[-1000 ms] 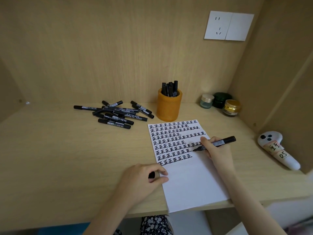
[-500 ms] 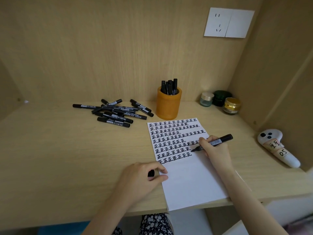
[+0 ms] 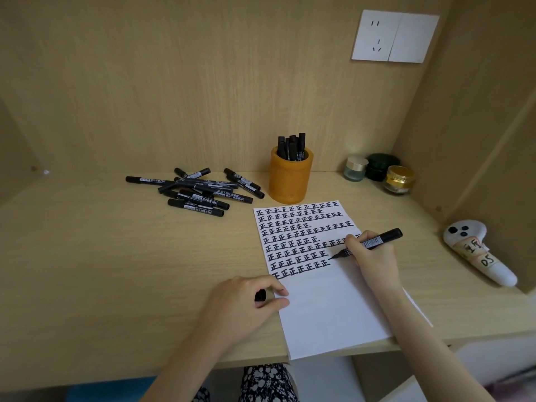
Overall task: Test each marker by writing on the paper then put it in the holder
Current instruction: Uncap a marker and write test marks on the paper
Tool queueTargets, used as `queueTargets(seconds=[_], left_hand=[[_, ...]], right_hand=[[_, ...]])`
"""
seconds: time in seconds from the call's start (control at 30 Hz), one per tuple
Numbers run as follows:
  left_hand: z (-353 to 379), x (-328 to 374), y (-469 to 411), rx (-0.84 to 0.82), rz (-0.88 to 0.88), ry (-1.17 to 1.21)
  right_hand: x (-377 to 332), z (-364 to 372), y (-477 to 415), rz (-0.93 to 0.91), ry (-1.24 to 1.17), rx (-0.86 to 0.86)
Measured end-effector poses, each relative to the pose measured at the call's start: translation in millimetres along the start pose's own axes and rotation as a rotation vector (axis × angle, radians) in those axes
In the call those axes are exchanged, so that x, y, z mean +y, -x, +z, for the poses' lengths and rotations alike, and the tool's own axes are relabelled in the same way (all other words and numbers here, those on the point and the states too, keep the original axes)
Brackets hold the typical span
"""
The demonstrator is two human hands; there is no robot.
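Here, in the head view, the right hand [image 3: 372, 256] pinches an uncapped black marker [image 3: 377, 241] between thumb and curled fingers, barrel slanting up to the right and tip pointing down-left at the paper [image 3: 333, 309]. The tip lies just right of the last character in the second-lowest written row; whether it touches the sheet cannot be told. The paper lies on the table [image 3: 101, 271] with its near edge overhanging the front, its upper half filled with rows of black characters and its lower half blank. The left hand [image 3: 240, 303] rests at the paper's left edge, fingers curled round a small black cap [image 3: 260, 295], thumb and forefinger tips on the sheet. Just beyond the paper's top edge stands the orange holder [image 3: 291, 178], with several capped markers [image 3: 291, 146] upright in it. To its left, a loose pile of black markers [image 3: 197, 192] lies crosswise on the table. At the back right stand three small jars [image 3: 355, 168], close together. A white controller [image 3: 478, 250] lies at the right wall, and a white wall socket [image 3: 394, 37] is mounted above.
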State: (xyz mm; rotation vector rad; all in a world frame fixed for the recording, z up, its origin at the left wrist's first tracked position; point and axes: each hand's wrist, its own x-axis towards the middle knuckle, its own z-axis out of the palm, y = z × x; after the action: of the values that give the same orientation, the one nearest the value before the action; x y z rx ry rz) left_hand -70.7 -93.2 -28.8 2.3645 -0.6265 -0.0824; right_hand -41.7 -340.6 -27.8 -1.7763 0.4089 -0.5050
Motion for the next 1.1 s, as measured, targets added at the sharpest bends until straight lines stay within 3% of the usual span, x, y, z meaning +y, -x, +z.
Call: queueTargets(seconds=[1.1], left_hand=[[1.1, -1.8, -0.1, 0.004, 0.001, -0.021]], right_hand=[[2.0, -1.1, -0.5, 0.014, -0.032, -0.045]])
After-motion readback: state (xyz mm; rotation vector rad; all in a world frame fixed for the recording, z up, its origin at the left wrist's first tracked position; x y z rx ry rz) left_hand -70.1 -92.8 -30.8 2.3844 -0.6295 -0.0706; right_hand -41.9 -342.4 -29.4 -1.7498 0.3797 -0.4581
